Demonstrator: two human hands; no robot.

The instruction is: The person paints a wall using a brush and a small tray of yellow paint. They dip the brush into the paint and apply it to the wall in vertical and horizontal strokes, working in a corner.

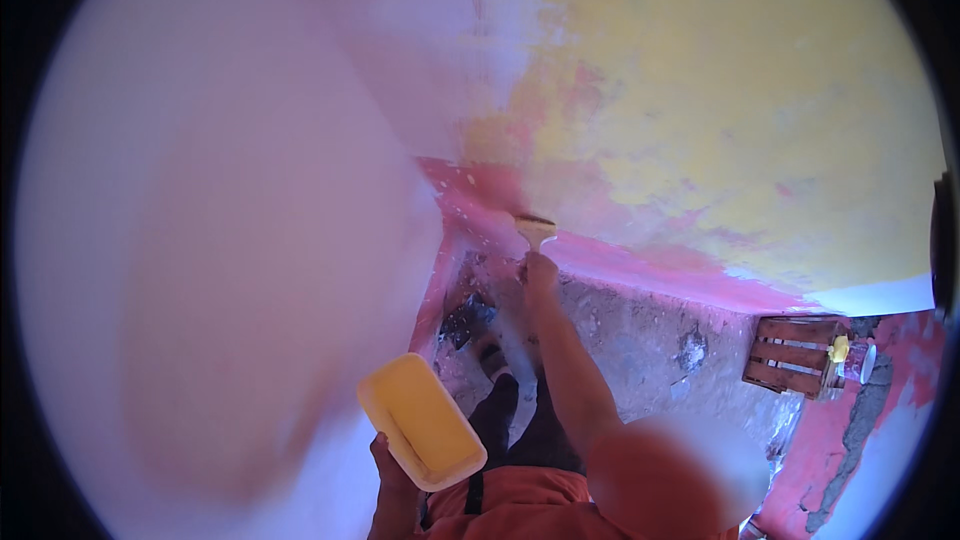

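Yellow paint [425,405] is lying in the tub [462,471], which the left hand [390,465] is gripping by its left edge. The right hand [540,270] is clasping the brush [536,232], bristles meeting the wall [720,130] near its lower left corner.

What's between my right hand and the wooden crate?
In the head view, rough grey floor with a pale patch lies between your right hand and the wooden crate.
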